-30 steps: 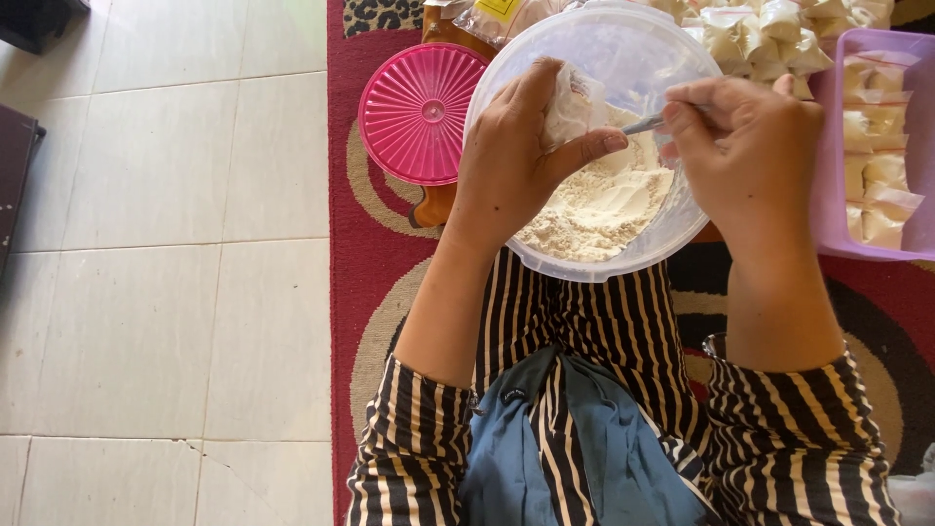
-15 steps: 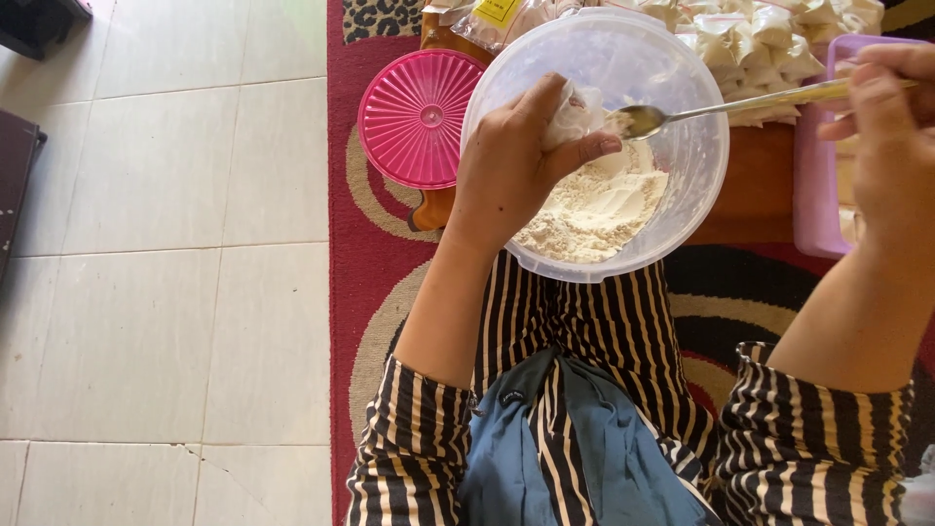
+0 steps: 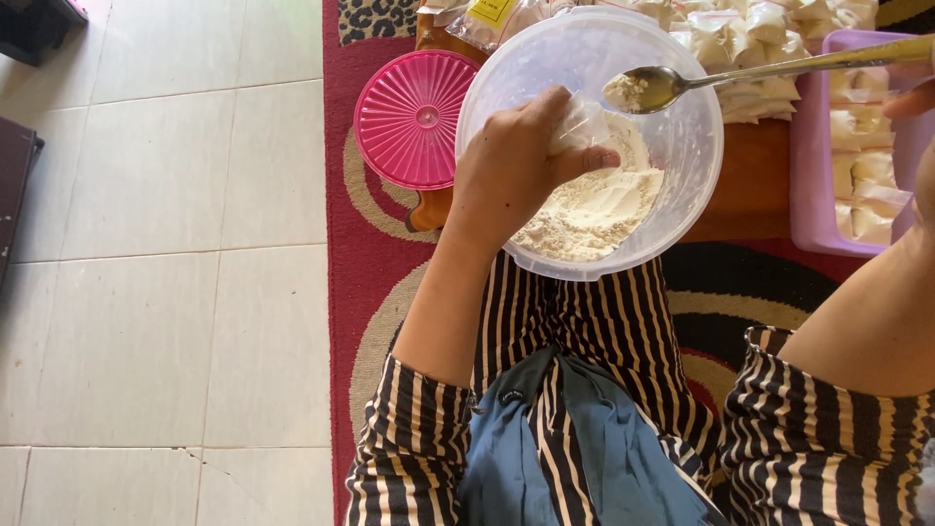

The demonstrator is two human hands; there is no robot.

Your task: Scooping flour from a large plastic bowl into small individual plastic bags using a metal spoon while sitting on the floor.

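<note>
A clear plastic tub (image 3: 682, 78) of white flour (image 3: 594, 209) rests on my lap. My left hand (image 3: 511, 170) is inside the tub, fingers closed on a small clear plastic bag (image 3: 581, 125) held above the flour. My right hand (image 3: 916, 97), at the frame's right edge, grips the handle of a metal spoon (image 3: 662, 86). The spoon's bowl carries a little flour and hovers over the tub, just right of the bag.
A round pink lid (image 3: 409, 117) lies on the red patterned rug (image 3: 341, 244) left of the tub. Several filled small bags (image 3: 750, 39) are piled beyond it. A purple tray (image 3: 808, 185) with more bags stands at right. White floor tiles (image 3: 156, 244) spread left.
My right hand has drawn away to the right edge, lifting the spoon with flour out of the heap. The left hand still holds the bag in the tub.
</note>
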